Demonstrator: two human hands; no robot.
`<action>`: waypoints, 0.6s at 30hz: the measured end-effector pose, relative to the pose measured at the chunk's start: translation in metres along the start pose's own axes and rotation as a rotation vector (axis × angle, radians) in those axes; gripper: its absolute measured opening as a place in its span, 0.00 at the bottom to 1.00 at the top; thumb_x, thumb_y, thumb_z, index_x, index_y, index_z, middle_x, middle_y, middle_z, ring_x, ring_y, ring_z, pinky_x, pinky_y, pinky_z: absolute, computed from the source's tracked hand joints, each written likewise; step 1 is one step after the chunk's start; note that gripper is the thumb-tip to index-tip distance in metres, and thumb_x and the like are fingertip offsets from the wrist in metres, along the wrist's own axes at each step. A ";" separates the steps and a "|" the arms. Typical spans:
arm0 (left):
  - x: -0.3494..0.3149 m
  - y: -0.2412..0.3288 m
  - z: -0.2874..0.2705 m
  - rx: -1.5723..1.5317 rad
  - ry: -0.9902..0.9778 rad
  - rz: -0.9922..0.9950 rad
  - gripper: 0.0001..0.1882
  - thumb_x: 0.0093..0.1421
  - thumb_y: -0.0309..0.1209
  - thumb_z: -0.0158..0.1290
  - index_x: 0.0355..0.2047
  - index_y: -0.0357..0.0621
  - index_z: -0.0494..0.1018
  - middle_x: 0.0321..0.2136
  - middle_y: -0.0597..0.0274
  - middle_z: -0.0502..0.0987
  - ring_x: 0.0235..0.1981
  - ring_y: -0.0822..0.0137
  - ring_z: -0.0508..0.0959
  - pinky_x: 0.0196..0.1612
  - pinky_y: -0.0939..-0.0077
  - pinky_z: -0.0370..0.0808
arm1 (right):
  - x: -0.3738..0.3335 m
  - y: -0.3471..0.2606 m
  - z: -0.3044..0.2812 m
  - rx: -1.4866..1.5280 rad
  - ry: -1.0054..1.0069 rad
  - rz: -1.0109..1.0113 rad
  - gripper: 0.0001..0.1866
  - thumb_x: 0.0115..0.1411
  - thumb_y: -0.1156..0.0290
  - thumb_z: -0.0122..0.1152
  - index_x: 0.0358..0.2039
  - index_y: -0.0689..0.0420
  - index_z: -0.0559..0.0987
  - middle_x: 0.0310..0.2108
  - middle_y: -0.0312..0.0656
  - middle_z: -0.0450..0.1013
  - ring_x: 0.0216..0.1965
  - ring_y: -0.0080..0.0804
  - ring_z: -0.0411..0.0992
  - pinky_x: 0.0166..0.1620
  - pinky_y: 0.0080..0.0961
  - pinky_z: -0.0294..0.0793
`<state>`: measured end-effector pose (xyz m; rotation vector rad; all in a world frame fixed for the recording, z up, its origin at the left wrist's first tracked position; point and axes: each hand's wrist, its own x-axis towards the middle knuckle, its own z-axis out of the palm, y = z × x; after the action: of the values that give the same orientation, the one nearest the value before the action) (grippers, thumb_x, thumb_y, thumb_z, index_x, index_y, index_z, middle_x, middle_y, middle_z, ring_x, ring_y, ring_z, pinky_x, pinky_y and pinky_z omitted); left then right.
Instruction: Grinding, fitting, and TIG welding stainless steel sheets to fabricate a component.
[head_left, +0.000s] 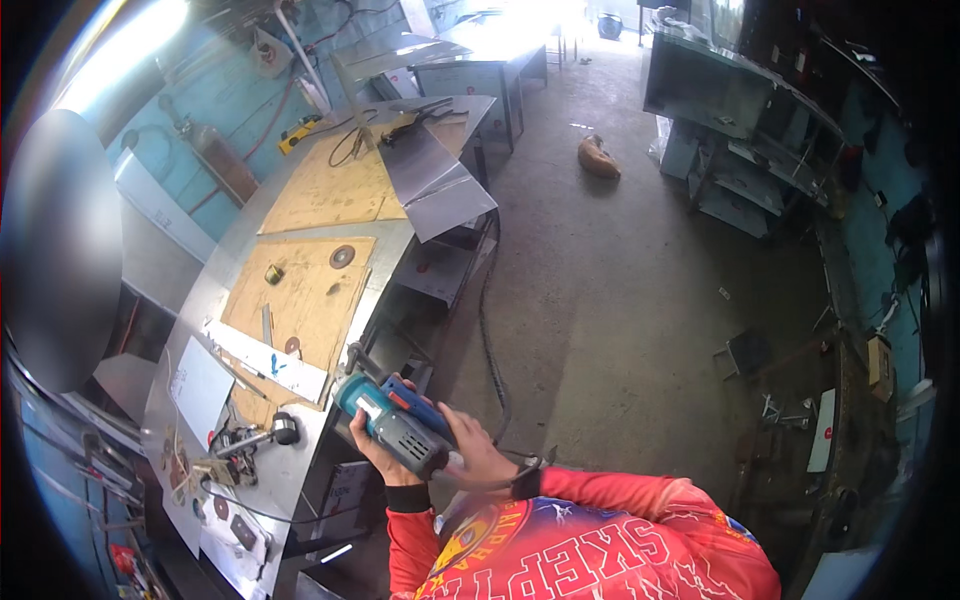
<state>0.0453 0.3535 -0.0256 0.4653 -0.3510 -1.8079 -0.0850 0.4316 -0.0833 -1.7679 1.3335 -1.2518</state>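
Observation:
Close to my body, over the near right edge of the metal workbench (pixel 305 475), both my hands hold a teal and dark grey power tool, apparently an angle grinder (pixel 405 435). Its metal head points up and left. Beneath its body wraps my left hand (pixel 375 455), the fingers partly hidden. My right hand (pixel 478 452) closes around the rear right side, next to a blue part with a red patch (pixel 415 408); whether that part belongs to the grinder I cannot tell. A dark cord (pixel 535 468) shows by my right wrist.
Wooden boards (pixel 310 225) on the bench carry a disc (pixel 342 257), a tape measure (pixel 273 273) and a white strip (pixel 270 360). Bent sheet metal (pixel 430 180) overhangs its far right edge. A cable (pixel 488 330) runs along the floor. A dog (pixel 598 157) lies farther off.

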 end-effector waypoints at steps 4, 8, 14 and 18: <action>0.001 0.009 0.000 0.036 -0.053 -0.022 0.40 0.55 0.57 0.52 0.58 0.37 0.67 0.46 0.48 0.76 0.43 0.49 0.79 0.47 0.56 0.79 | -0.047 -0.004 -0.085 0.183 -0.701 -0.090 0.39 0.66 0.55 0.61 0.67 0.69 0.59 0.67 0.65 0.57 0.70 0.55 0.57 0.69 0.40 0.58; -0.006 0.025 -0.002 0.105 0.010 0.063 0.38 0.55 0.59 0.52 0.54 0.39 0.69 0.46 0.47 0.77 0.42 0.51 0.79 0.46 0.60 0.79 | 0.007 -0.046 -0.178 0.182 -0.991 0.266 0.29 0.69 0.60 0.57 0.65 0.61 0.68 0.64 0.51 0.68 0.65 0.41 0.67 0.64 0.32 0.67; -0.007 -0.010 0.015 -0.026 0.125 -0.055 0.27 0.58 0.46 0.55 0.49 0.38 0.68 0.39 0.52 0.77 0.39 0.57 0.80 0.47 0.61 0.79 | -0.001 0.063 0.002 0.816 -0.270 0.244 0.26 0.64 0.66 0.64 0.59 0.61 0.71 0.53 0.43 0.72 0.55 0.27 0.68 0.60 0.30 0.67; -0.024 -0.013 -0.004 -0.182 0.177 -0.237 0.26 0.57 0.37 0.58 0.52 0.36 0.64 0.39 0.56 0.73 0.39 0.62 0.78 0.47 0.62 0.79 | -0.006 0.083 -0.015 0.591 0.089 0.442 0.07 0.64 0.70 0.65 0.38 0.59 0.79 0.28 0.29 0.74 0.29 0.17 0.72 0.34 0.20 0.72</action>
<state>0.0417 0.3799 -0.0321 0.5511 -0.0079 -1.9889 -0.1310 0.4118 -0.1512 -0.9607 1.1554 -1.2989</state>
